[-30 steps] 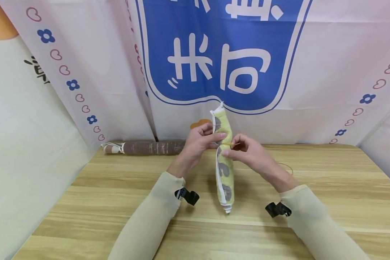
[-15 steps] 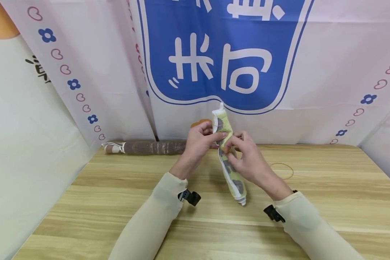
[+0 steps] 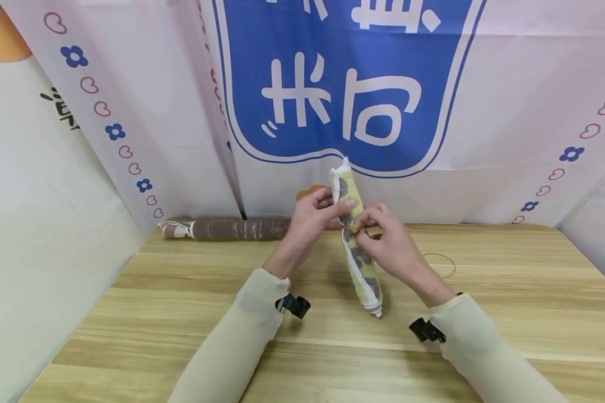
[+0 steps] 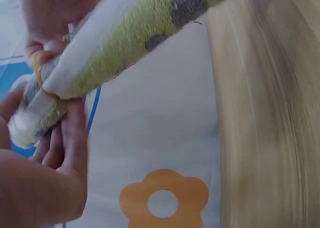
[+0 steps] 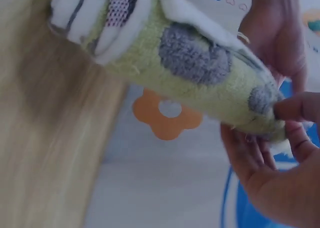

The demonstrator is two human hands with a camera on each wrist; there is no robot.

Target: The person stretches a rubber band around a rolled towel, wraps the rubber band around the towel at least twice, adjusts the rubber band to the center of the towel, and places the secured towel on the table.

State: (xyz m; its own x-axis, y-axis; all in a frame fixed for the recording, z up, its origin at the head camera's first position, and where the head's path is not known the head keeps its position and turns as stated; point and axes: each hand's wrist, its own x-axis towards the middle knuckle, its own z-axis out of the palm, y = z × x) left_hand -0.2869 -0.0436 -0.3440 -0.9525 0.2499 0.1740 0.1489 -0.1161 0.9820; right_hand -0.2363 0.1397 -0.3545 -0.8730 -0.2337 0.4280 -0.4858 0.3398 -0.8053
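Observation:
A rolled towel point(image 3: 367, 277), pale yellow-green with grey spots and a white edge, is held upright and slightly tilted over the table. My left hand point(image 3: 310, 221) grips its upper half, thumb across the front and fingers behind. A yellow rubber band point(image 4: 38, 70) circles the roll near that grip in the left wrist view. My right hand point(image 3: 390, 240) pinches at the band at the roll's middle, fingertips right against the towel. The right wrist view shows the towel point(image 5: 195, 58) close up, with its wound end toward the upper left.
Another yellow rubber band point(image 3: 454, 265) lies on the wooden table point(image 3: 191, 313), right of my right hand. A brown roll point(image 3: 237, 229) with white cord at its left end lies along the back edge. A printed cloth backdrop point(image 3: 292, 134) hangs behind the table.
My right hand, first pulling the rubber band out to the right, has moved in against the towel. The towel's lower end has swung right.

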